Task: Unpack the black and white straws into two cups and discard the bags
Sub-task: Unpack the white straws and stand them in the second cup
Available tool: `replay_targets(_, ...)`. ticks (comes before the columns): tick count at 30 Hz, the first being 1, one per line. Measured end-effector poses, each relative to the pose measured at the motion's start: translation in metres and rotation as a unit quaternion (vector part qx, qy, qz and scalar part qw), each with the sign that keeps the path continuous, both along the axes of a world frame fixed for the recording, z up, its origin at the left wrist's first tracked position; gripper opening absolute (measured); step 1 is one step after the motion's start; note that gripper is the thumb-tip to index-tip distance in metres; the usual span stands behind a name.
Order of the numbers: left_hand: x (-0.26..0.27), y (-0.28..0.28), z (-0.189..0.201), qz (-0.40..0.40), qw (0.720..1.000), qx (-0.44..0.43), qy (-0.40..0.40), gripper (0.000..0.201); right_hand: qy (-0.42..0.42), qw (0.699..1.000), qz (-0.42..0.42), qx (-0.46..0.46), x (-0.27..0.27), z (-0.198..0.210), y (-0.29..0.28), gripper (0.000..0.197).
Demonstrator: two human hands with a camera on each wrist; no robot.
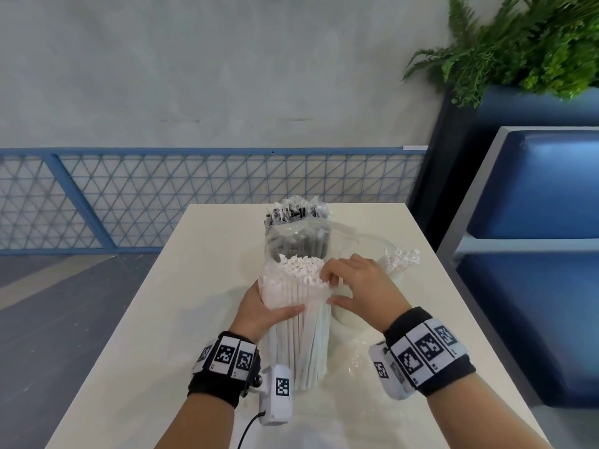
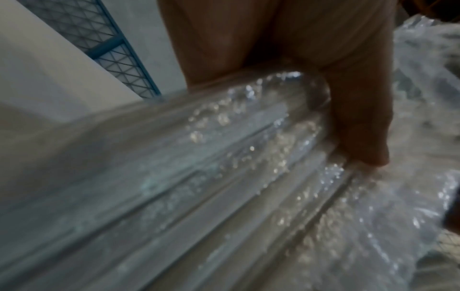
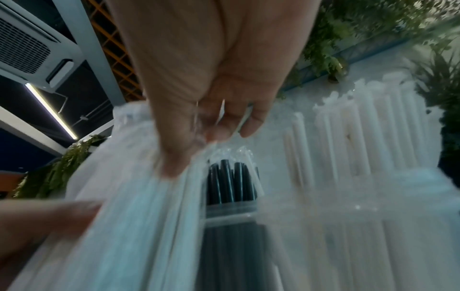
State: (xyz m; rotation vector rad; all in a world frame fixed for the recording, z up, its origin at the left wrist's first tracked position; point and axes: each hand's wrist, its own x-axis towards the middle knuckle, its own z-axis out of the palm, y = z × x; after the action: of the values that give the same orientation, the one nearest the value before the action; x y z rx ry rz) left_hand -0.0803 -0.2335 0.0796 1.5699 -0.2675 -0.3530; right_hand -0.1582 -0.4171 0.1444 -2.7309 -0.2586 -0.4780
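A bundle of white straws stands upright at the table's middle, wrapped in a clear bag. My left hand grips it round the middle, thumb in front. At the bag's open top my right hand pinches the plastic edge between thumb and fingers. Behind the bundle a clear cup holds black straws, also seen as black straws in the right wrist view. To the right a second clear cup holds several white straws.
Crumpled clear plastic lies on the white table by my right wrist. A blue mesh railing runs behind the table. A blue padded bench and a planter with ferns stand to the right.
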Motion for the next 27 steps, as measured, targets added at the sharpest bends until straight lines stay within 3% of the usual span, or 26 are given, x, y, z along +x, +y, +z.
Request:
replay_targets(4,-0.005,-0.007,0.004,-0.010,1.000,-0.023,-0.010,0.070,-0.072,0.991,-0.062,0.095,-0.003,-0.004,0.010,0.021)
replay_targets(6,-0.005,-0.007,0.003,-0.006,1.000,-0.021,-0.018,0.066,-0.010,0.994,-0.087,0.069,-0.004,-0.003,0.009,0.016)
replay_targets(9,-0.003,-0.005,0.000,-0.002,0.999,-0.019,-0.029,0.064,0.087,0.992,-0.088,0.023,-0.003,0.009,0.006,0.024)
replay_targets(13,-0.001,-0.006,0.001,-0.018,0.999,-0.024,-0.029,0.070,-0.027,0.984,-0.103,0.146,-0.002,0.023,0.016,0.020)
replay_targets(22,-0.003,-0.007,0.004,-0.049,0.996,-0.045,-0.052,0.076,0.116,0.977,-0.085,0.155,0.009,0.014,0.024,0.069)
replay_targets(27,-0.003,-0.006,0.004,-0.061,0.996,-0.037,-0.055,0.071,0.075,0.973,-0.120,0.183,0.011,0.005,0.028,0.058)
